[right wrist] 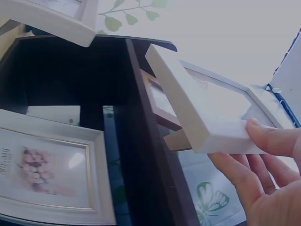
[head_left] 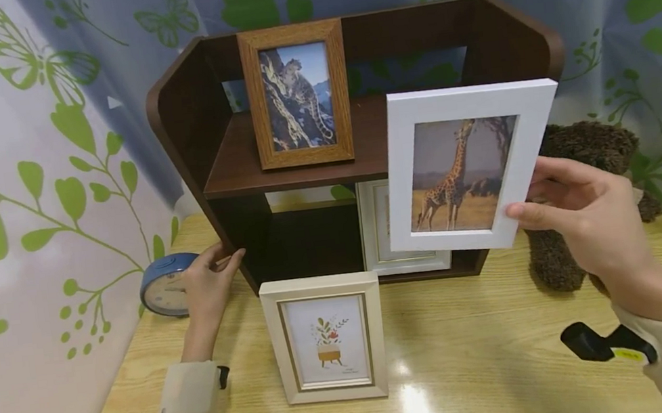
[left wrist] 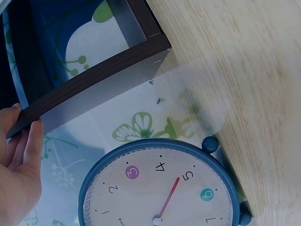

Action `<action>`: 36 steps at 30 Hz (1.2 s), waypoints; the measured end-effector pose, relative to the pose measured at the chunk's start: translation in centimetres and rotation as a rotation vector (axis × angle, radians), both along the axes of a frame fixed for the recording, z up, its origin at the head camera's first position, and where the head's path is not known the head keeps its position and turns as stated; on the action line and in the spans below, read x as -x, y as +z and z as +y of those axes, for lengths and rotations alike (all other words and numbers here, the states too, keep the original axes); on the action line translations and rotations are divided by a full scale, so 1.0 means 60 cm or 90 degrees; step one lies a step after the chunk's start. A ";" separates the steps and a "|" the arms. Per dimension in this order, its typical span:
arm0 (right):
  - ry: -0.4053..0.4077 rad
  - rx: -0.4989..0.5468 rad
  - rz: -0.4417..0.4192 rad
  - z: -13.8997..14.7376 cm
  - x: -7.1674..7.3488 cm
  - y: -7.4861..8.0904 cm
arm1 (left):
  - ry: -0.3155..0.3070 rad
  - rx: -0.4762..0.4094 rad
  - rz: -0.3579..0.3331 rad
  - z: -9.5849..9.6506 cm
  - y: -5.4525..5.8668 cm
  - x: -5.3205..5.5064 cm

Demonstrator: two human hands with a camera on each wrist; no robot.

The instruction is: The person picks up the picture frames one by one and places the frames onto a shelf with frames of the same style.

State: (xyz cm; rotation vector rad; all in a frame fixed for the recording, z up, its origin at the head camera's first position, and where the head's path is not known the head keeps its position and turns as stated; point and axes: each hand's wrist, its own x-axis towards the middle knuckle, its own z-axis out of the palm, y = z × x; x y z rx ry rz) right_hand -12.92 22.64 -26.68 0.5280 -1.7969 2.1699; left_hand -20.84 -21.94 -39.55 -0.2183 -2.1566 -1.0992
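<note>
My right hand (head_left: 597,230) grips a white picture frame (head_left: 538,142) with a giraffe photo by its right edge, thumb on the front. It is held up before the right part of a dark brown desktop shelf (head_left: 285,177). In the right wrist view a brown stand leg (right wrist: 178,141) juts from behind this frame. My left hand (head_left: 207,282) pinches the front edge of the shelf's left side panel (left wrist: 94,77). A wooden frame (head_left: 303,155) with a snow leopard photo stands on the upper board. Behind the giraffe frame, a white frame (right wrist: 99,188) with pink flowers is partly hidden on the lower level.
A cream frame (head_left: 318,286) with a potted-plant print stands on the wooden table (head_left: 446,357) in front of the shelf. A blue alarm clock (head_left: 162,287) is beside my left hand. A brown plush toy (head_left: 558,262) sits right of the shelf, partly behind my right hand.
</note>
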 end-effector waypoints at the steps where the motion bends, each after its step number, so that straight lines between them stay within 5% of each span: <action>1: 0.000 0.006 0.002 -0.001 0.001 0.004 | -0.001 -0.004 -0.003 0.000 0.000 0.000; 25: -0.031 0.093 0.002 -0.030 0.074 0.074 | -0.009 -0.031 -0.020 0.001 -0.001 0.000; 36: -0.094 0.014 -0.001 -0.054 0.093 0.084 | -0.002 -0.022 -0.016 0.001 -0.003 0.000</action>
